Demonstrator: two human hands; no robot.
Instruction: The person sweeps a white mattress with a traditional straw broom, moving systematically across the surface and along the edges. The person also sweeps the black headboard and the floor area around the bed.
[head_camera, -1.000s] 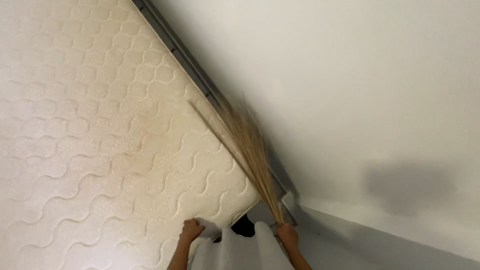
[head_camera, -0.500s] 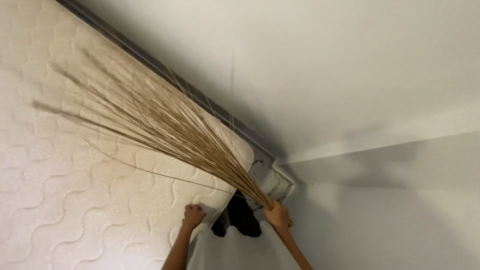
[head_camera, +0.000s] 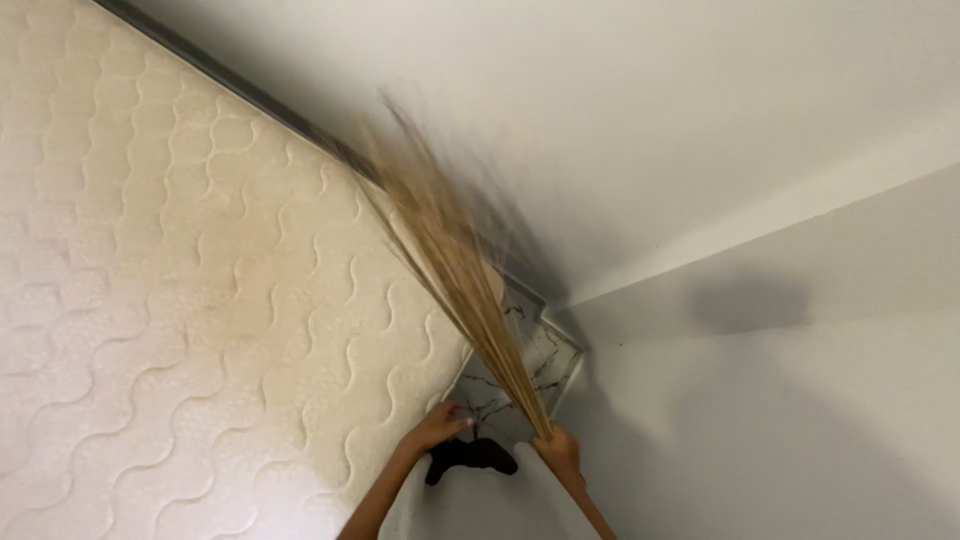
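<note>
Sweeping along the mattress corner, work under way with no visible end yet.
The right hand (head_camera: 558, 452) is closed around the bound end of a straw broom (head_camera: 455, 265), bristles blurred over the quilted cream mattress (head_camera: 170, 300); the left hand (head_camera: 440, 425) grips the mattress corner above marbled floor (head_camera: 545, 360).

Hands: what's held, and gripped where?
Right hand grips the straw broom at the bound base of its bristles. Left hand rests on the mattress corner; whether it grips cannot be told.
</note>
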